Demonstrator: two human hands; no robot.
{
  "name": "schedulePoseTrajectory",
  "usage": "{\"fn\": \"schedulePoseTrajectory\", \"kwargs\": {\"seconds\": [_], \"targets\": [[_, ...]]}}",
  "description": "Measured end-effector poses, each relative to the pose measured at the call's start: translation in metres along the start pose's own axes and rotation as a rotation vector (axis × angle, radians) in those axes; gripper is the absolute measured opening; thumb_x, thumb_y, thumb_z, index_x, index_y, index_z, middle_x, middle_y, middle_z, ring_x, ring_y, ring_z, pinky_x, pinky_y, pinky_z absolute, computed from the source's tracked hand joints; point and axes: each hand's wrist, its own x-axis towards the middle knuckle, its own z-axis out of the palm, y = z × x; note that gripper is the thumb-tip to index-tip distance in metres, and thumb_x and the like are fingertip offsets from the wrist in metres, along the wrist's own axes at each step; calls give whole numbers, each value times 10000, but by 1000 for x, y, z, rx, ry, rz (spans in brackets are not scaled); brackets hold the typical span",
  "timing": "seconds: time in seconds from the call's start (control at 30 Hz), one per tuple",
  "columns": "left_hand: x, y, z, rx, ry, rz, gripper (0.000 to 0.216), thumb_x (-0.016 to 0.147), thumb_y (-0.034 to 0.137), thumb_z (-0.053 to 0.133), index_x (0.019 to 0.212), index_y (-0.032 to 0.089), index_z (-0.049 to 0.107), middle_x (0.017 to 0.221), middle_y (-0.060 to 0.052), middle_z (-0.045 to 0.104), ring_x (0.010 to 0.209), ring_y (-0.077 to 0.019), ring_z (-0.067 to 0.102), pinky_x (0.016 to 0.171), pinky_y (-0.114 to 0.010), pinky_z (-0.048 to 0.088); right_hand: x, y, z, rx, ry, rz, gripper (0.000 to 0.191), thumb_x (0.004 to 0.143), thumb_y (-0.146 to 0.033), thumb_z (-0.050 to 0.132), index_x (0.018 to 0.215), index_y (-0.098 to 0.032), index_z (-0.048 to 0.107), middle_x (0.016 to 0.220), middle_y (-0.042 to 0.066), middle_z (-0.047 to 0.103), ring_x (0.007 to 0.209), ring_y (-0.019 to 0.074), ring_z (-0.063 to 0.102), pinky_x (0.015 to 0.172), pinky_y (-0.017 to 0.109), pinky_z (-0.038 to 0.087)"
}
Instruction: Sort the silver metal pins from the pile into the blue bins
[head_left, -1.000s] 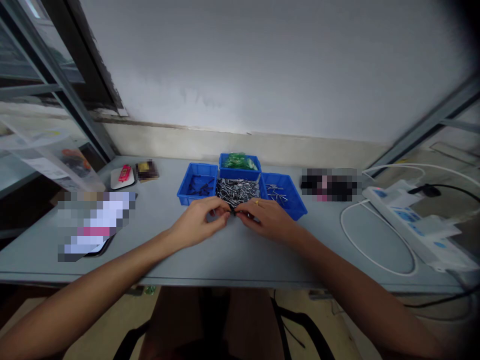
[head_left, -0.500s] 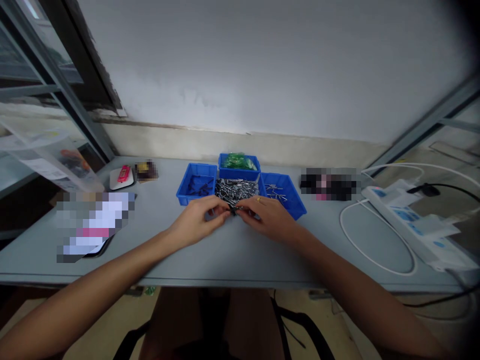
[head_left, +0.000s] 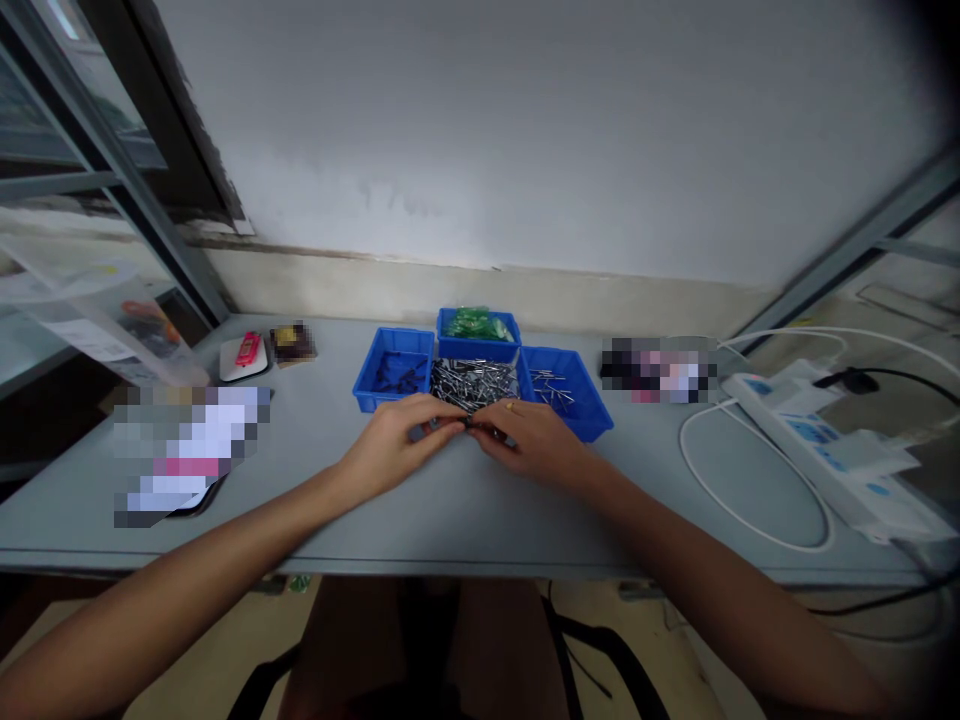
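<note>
My left hand (head_left: 401, 438) and my right hand (head_left: 536, 437) meet fingertip to fingertip over the front of a heap of thin silvery metal pins (head_left: 474, 378). Both are closed in a pinch around a small dark piece (head_left: 469, 422), mostly covered by the fingers, so its kind does not show. To the left, a blue bin (head_left: 366, 397) holds small dark pieces (head_left: 397, 374). On the right, close by my right hand, another blue bin (head_left: 596, 420) contains a few silvery pins (head_left: 551, 385). Behind the heap is a blue bin (head_left: 480, 351) with green plastic packets (head_left: 477, 324).
A grey table (head_left: 360, 535) runs along the wall. At its left lie a phone-like object (head_left: 196, 500), blurred out, and a white pad with a pink item (head_left: 247, 348). A white power strip (head_left: 832, 450) with looping cables occupies the right side.
My fingertips have drawn closer together around the small dark piece, my right fingers shifting slightly left. The bins and the heap of pins stay where they were.
</note>
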Motion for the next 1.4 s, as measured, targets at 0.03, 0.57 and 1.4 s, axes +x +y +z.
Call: {"fn": "schedulePoseTrajectory", "kwargs": {"seconds": [0.03,0.57,1.4], "targets": [[0,-1,0,1,-2,13,205,850,289,538,994,190,645,916,-46,668,821,-140,597,731,-281,492,0,0,0,9,-5,6,173,878,-260,437,903,-174,585,733,19,638,678,121,582,626,232,412],[0,6,-4,-69,-11,-45,132,826,240,533,906,155,596,802,-18,629,741,-115,571,708,-252,477,-1,-3,-4,48,64,-95,187,897,-251,424,970,-179,580,718,10,633,618,98,554,585,214,396],[0,6,-2,-41,-105,-47,163,837,287,519,749,157,565,803,-28,613,772,-139,562,712,-275,456,-3,-3,-8,14,31,-178,183,881,-204,411,970,-186,570,757,24,631,676,115,577,602,230,420]]}}
